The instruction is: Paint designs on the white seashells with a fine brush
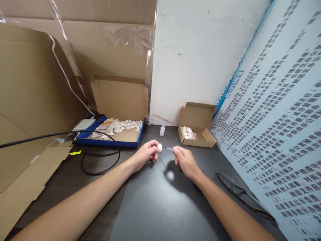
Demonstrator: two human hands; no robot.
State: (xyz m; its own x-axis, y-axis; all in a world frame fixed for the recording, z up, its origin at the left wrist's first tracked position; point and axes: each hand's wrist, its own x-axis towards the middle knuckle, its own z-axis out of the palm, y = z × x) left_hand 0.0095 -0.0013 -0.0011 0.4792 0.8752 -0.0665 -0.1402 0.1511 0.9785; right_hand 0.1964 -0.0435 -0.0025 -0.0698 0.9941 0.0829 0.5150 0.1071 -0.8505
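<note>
Fingertips of the left hand [148, 151] pinch a small, white, rounded, shell-like piece [159, 147] by its near edge, probably so that most of its surface stays uncovered. The right hand [185, 160] is closed around a thin, pale, rod-like tool with a dark tip [169, 148], gripped near its back end much like a pen, which would leave its front free and easy to steer. The tip points at the piece across a narrow gap; the two do not touch. Both hands are above a smooth, dark grey mat [150, 207], whose satin surface throws back a soft glare and takes the shadow of the right hand.

Just beyond them a small, clear bottle with a whitish top [162, 131] stands upright, within easy reach of either hand, it seems. Farther left, a shallow cardboard box with blue outer walls [127, 144] has its lid raised, and many flat, irregular, whitish pieces [126, 125] overlap inside it. On the right, a smaller plain brown cardboard box [199, 143], also open, holds a heap of similar pale pieces [188, 133], some tinged reddish; the raised lids probably keep the contents accessible. A glossy black cable [100, 173] loops at the left.
</note>
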